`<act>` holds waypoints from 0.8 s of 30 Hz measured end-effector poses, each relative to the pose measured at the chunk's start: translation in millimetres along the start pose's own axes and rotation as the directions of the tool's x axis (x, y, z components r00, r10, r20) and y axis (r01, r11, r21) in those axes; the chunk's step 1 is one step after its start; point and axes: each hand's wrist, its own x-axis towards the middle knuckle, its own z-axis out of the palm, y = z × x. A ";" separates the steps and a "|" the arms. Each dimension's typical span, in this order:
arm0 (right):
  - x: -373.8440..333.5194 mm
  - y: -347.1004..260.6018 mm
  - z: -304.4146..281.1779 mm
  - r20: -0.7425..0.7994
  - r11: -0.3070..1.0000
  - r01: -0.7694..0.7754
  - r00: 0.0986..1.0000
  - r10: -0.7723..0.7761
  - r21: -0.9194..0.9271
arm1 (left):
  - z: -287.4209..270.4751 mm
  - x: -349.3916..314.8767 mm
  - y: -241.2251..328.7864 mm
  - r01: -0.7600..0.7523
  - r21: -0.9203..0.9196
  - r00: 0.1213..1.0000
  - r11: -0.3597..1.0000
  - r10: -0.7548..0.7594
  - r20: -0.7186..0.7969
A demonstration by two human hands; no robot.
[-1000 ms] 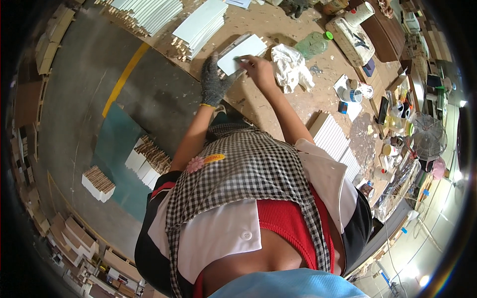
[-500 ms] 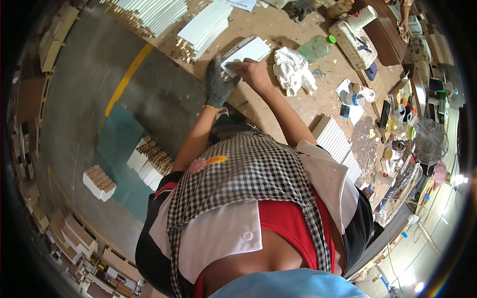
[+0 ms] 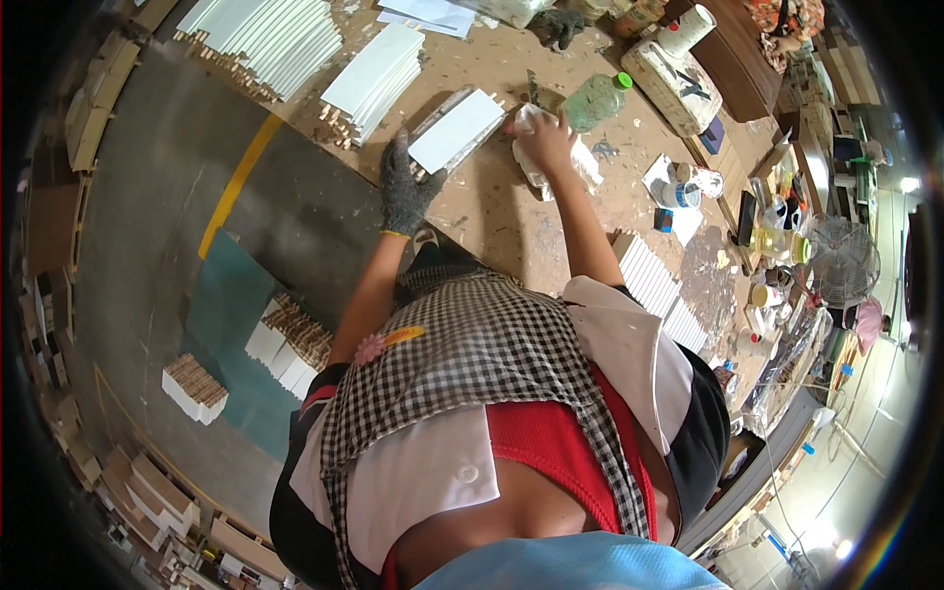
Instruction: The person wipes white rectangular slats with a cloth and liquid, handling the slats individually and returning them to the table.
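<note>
Seems midway with white panel, touching its near end with left hand, fingers apart, and cloth to its right with right hand, grip untellable, with stack leftward perhaps done.

Wears blk/wht chk apron, wht collar, red top & gry L glove.

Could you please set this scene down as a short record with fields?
Left hand: grey-gloved, at the near end of a flat white rectangular panel; grip unclear
Right hand: bare, on a crumpled white cloth
Beyond the cloth: translucent green, green-capped bottle
Left of the panel: stack of flat white rectangular boards
Surface: brown workbench with scattered pale specks
</note>
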 end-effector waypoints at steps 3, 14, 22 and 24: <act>-42.2 21.1 0.3 0.048 0.982 0.075 0.995 -0.085 0.176 | 2.7 3.0 0.2 0.002 -0.049 1.000 0.999 -0.001 0.020; -47.8 -95.4 -15.6 -0.247 0.836 0.471 0.877 -0.411 0.280 | -4.1 11.7 20.9 0.096 -0.105 0.994 0.990 -0.091 0.053; 10.0 13.4 -55.3 -0.167 0.827 -0.086 0.963 0.213 0.555 | 5.2 8.5 3.8 0.002 -0.082 1.000 0.997 -0.002 0.005; 4.6 26.0 -102.2 -0.410 0.811 0.031 0.873 0.263 0.584 | 7.7 0.9 -1.9 0.058 -0.163 0.998 0.985 -0.062 -0.015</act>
